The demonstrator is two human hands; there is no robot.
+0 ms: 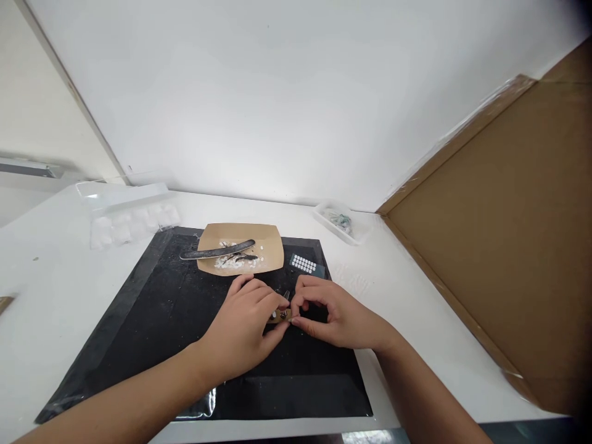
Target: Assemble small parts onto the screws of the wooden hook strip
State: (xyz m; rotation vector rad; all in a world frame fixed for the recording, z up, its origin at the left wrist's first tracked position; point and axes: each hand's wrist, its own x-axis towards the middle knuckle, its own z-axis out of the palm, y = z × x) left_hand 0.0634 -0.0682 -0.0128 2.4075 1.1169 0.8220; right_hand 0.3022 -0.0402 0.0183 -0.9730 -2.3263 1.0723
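small tan piece (279,317), lying flat on black mat (161,308), mostly hidden

1. This looks like a small craft or assembly workstation rather than a home room: a plain white tabletop (416,320) stands against a bare white wall (277,92).
2. A black rectangular work mat (185,345) covers the middle of the bench.
3. A brown paper tray (268,246) holds white scraps and a dark slim tool.
4. A clear plastic compartment tray (129,216) and a small clear parts dish (340,222) stand at the back.
5. A large brown cardboard sheet (499,234) screens the right side.
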